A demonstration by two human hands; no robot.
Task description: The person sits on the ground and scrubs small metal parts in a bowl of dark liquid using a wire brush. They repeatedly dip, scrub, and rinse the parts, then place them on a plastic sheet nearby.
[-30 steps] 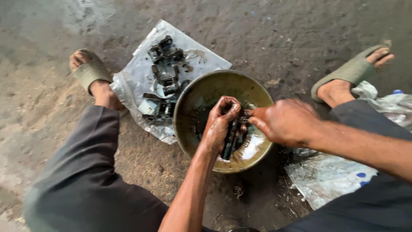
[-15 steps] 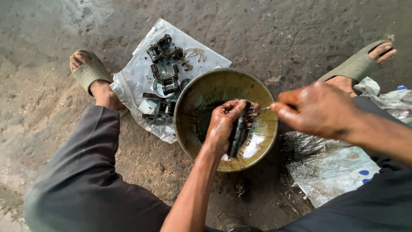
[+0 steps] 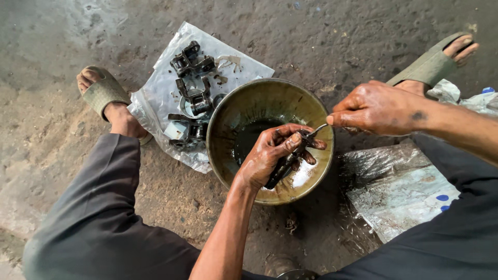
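The oil-blackened left hand (image 3: pixel 267 158) was closed around a dark, slender metal part (image 3: pixel 284 165) over the round, dented metal bowl (image 3: pixel 228 116) of black oily liquid. The right hand (image 3: pixel 376 108) pinched a thin pale metal pin (image 3: pixel 317 129) at the part's upper end. The part's long axis ran diagonally, its upper end toward the right hand and its lower end down toward the bowl's near rim. With both hands slick, the part or pin could slip into the murky liquid. Further left, grimy blocky metal pieces (image 3: pixel 192 93) lay on a clear plastic sheet (image 3: pixel 155 98) on the dirt floor (image 3: pixel 62 46).
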